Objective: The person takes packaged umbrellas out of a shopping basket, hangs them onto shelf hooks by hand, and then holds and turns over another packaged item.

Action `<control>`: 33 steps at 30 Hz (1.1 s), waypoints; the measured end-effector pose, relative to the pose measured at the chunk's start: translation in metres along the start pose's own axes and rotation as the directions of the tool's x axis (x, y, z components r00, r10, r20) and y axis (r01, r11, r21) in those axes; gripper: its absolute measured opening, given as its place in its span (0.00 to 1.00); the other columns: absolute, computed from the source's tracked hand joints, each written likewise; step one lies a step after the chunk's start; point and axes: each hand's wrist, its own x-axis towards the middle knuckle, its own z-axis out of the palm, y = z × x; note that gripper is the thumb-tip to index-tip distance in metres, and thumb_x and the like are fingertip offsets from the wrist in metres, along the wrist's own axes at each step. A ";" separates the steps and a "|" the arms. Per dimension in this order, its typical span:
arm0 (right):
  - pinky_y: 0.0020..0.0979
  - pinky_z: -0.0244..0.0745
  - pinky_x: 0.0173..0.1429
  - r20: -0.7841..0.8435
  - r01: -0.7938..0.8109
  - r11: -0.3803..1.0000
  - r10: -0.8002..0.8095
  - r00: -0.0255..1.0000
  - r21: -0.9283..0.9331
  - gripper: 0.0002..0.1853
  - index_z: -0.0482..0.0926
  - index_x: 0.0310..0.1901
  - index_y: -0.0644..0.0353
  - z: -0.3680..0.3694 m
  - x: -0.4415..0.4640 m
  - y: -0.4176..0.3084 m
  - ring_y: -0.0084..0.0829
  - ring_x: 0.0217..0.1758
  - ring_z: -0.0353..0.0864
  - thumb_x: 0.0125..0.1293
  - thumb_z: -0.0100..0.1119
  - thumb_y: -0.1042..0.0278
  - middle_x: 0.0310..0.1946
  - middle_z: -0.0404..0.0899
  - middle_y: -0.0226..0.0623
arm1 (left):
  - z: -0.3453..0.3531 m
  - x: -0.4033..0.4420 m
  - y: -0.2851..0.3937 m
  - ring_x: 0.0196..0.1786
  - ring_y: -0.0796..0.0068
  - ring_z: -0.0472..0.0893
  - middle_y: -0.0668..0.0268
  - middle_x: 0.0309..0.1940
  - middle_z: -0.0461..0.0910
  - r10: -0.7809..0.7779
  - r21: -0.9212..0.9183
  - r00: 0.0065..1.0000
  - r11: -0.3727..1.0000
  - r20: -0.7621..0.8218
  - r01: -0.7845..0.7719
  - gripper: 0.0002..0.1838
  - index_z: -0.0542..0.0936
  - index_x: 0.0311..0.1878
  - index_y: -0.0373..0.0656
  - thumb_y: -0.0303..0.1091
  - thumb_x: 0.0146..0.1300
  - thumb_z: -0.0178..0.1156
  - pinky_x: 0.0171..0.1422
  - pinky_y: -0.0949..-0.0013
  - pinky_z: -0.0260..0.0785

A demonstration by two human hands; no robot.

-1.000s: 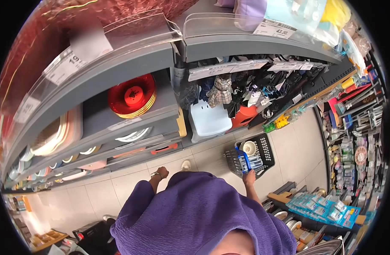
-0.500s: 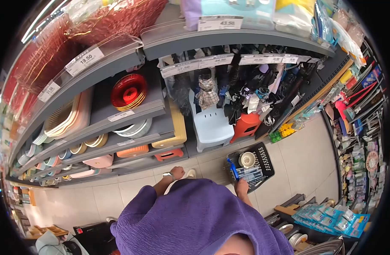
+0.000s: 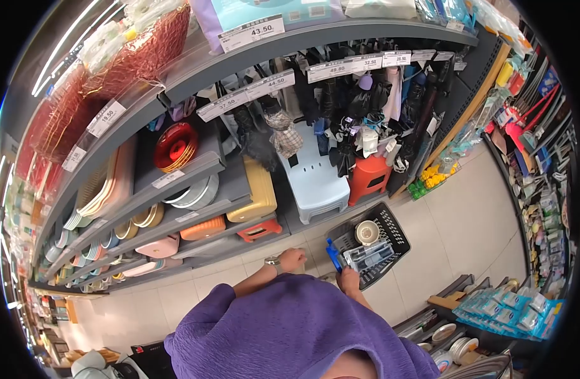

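My right hand (image 3: pixel 348 280) is wrapped round the blue handle (image 3: pixel 335 255) of a dark grey shopping basket (image 3: pixel 397 235), which hangs beside me at a slant. In the basket sit a cream round bowl-like item (image 3: pixel 367 232) and a clear-wrapped package (image 3: pixel 371 254) whose contents I cannot make out. My left hand (image 3: pixel 293 259), with a watch (image 3: pixel 273 261) on the wrist, is in front of my body with its fingers curled in and nothing seen in them. It is nearest to a light blue plastic stool (image 3: pixel 316 180) under the shelf, without touching it.
Folded umbrellas (image 3: pixel 366 95) hang under a shelf with price tags (image 3: pixel 252 31). A red stool (image 3: pixel 368 179), a yellow stool (image 3: pixel 257 189) and stacked basins (image 3: pixel 204 189) line the lower shelves. Blue packets (image 3: pixel 508 309) jut out at lower right. Tiled floor (image 3: pixel 429 271) runs along the aisle.
My view has turned and moved a little closer to the umbrellas. My left hand has moved right and forward. The basket still hangs from my right hand.
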 end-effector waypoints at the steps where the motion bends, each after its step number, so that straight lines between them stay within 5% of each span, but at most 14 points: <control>1: 0.52 0.81 0.49 0.034 0.009 1.000 -0.008 0.999 -0.010 0.20 0.82 0.40 0.67 0.001 -0.001 0.000 0.57 0.42 0.86 0.60 0.66 0.54 0.36 0.85 0.58 | -0.001 0.002 0.007 0.44 0.49 0.85 0.51 0.37 0.86 0.081 0.016 0.997 0.997 -0.010 -0.081 0.13 0.82 0.42 0.38 0.40 0.67 0.60 0.51 0.53 0.76; 5: 0.51 0.81 0.51 0.166 -0.019 1.000 0.021 0.986 -0.015 0.20 0.84 0.39 0.66 0.002 -0.001 -0.003 0.56 0.46 0.86 0.60 0.67 0.53 0.39 0.85 0.57 | -0.013 0.013 0.038 0.44 0.50 0.86 0.50 0.37 0.86 0.236 0.035 0.968 0.972 -0.086 -0.234 0.13 0.81 0.42 0.36 0.39 0.69 0.59 0.49 0.55 0.78; 12: 0.48 0.81 0.54 0.323 0.129 0.989 -0.101 0.941 -0.068 0.23 0.85 0.37 0.67 -0.012 0.020 -0.020 0.56 0.48 0.86 0.61 0.65 0.49 0.41 0.85 0.58 | -0.100 0.017 0.103 0.43 0.50 0.85 0.53 0.37 0.86 0.231 -0.055 0.948 0.967 -0.219 -0.249 0.13 0.83 0.45 0.39 0.39 0.70 0.58 0.47 0.53 0.76; 14: 0.48 0.81 0.52 0.261 0.175 0.976 -0.137 0.956 -0.128 0.20 0.86 0.35 0.65 -0.036 0.040 -0.056 0.57 0.44 0.86 0.63 0.63 0.52 0.38 0.86 0.56 | -0.143 0.002 0.120 0.40 0.53 0.86 0.51 0.41 0.85 0.273 0.038 0.883 0.959 -0.381 -0.281 0.12 0.83 0.45 0.37 0.36 0.71 0.58 0.44 0.57 0.78; 17: 0.49 0.80 0.45 -0.050 0.424 0.905 -0.422 0.905 0.030 0.12 0.85 0.33 0.66 -0.088 0.074 -0.134 0.55 0.37 0.85 0.63 0.61 0.65 0.31 0.83 0.56 | -0.204 -0.025 0.139 0.33 0.58 0.84 0.54 0.38 0.85 0.277 0.080 0.736 0.953 -0.617 -0.291 0.10 0.83 0.45 0.38 0.34 0.70 0.58 0.39 0.62 0.75; 18: 0.49 0.79 0.43 -0.194 0.502 0.857 -0.475 0.858 0.119 0.12 0.84 0.32 0.67 -0.111 0.080 -0.167 0.55 0.35 0.84 0.63 0.62 0.65 0.29 0.83 0.55 | -0.230 -0.042 0.153 0.40 0.46 0.83 0.52 0.39 0.83 0.218 0.021 0.719 0.962 -0.659 -0.273 0.08 0.82 0.43 0.38 0.31 0.70 0.57 0.45 0.54 0.74; 19: 0.46 0.78 0.41 -0.266 0.541 0.808 -0.482 0.835 0.235 0.11 0.84 0.33 0.68 -0.145 0.081 -0.211 0.53 0.34 0.84 0.64 0.62 0.66 0.30 0.83 0.55 | -0.252 -0.053 0.160 0.39 0.45 0.82 0.51 0.39 0.83 0.181 -0.012 0.670 0.962 -0.720 -0.272 0.07 0.82 0.43 0.38 0.30 0.69 0.57 0.43 0.55 0.74; 22: 0.44 0.77 0.41 -0.456 0.704 0.608 -0.543 0.705 0.365 0.06 0.81 0.38 0.67 -0.225 0.081 -0.321 0.53 0.35 0.83 0.68 0.59 0.73 0.30 0.83 0.49 | -0.309 -0.075 0.164 0.32 0.60 0.84 0.55 0.34 0.84 0.181 0.066 0.460 0.965 -0.869 -0.256 0.06 0.82 0.43 0.35 0.28 0.69 0.61 0.38 0.62 0.75; 24: 0.45 0.75 0.40 -0.497 0.711 0.549 -0.511 0.702 0.439 0.04 0.80 0.40 0.67 -0.249 0.092 -0.372 0.52 0.33 0.80 0.68 0.59 0.76 0.32 0.81 0.46 | -0.338 -0.088 0.170 0.30 0.62 0.85 0.55 0.33 0.85 0.069 -0.052 0.445 0.966 -0.893 -0.253 0.07 0.83 0.44 0.35 0.28 0.70 0.60 0.36 0.65 0.75; 26: 0.44 0.74 0.42 -0.676 0.846 0.434 -0.526 0.516 0.309 0.06 0.78 0.45 0.66 -0.255 0.119 -0.408 0.49 0.37 0.79 0.69 0.58 0.77 0.39 0.80 0.47 | -0.366 -0.085 0.160 0.31 0.78 0.82 0.63 0.31 0.86 0.096 0.005 0.402 0.975 -0.910 -0.221 0.09 0.84 0.49 0.35 0.29 0.71 0.59 0.37 0.72 0.75; 28: 0.47 0.73 0.50 -0.797 0.905 0.398 -0.494 0.348 0.148 0.09 0.76 0.50 0.67 -0.268 0.136 -0.444 0.53 0.47 0.77 0.69 0.56 0.78 0.48 0.78 0.52 | -0.391 -0.079 0.160 0.31 0.75 0.84 0.61 0.32 0.87 0.101 0.017 0.381 0.976 -0.919 -0.219 0.09 0.83 0.48 0.34 0.28 0.71 0.59 0.38 0.71 0.76; 29: 0.47 0.73 0.50 -0.793 0.908 0.392 -0.502 0.346 0.147 0.09 0.76 0.50 0.67 -0.269 0.143 -0.459 0.53 0.47 0.77 0.69 0.56 0.78 0.48 0.78 0.52 | -0.403 -0.076 0.159 0.32 0.72 0.85 0.59 0.33 0.87 0.111 0.032 0.361 0.976 -0.926 -0.217 0.09 0.83 0.48 0.33 0.27 0.70 0.58 0.39 0.69 0.77; 31: 0.50 0.71 0.57 -0.901 0.851 0.522 -0.391 0.189 -0.047 0.14 0.75 0.53 0.67 -0.267 0.153 -0.484 0.59 0.53 0.74 0.67 0.57 0.79 0.52 0.76 0.56 | -0.419 -0.067 0.158 0.33 0.68 0.86 0.57 0.33 0.87 0.128 0.076 0.339 0.984 -0.932 -0.163 0.09 0.83 0.47 0.33 0.26 0.69 0.58 0.40 0.67 0.77; 33: 0.52 0.70 0.59 -0.891 0.879 0.476 -0.409 0.199 -0.022 0.14 0.75 0.53 0.68 -0.262 0.173 -0.494 0.61 0.54 0.74 0.66 0.58 0.78 0.52 0.76 0.58 | -0.434 -0.052 0.153 0.34 0.64 0.87 0.54 0.34 0.86 0.149 0.120 0.318 0.987 -0.936 -0.108 0.09 0.83 0.46 0.32 0.26 0.68 0.58 0.41 0.65 0.77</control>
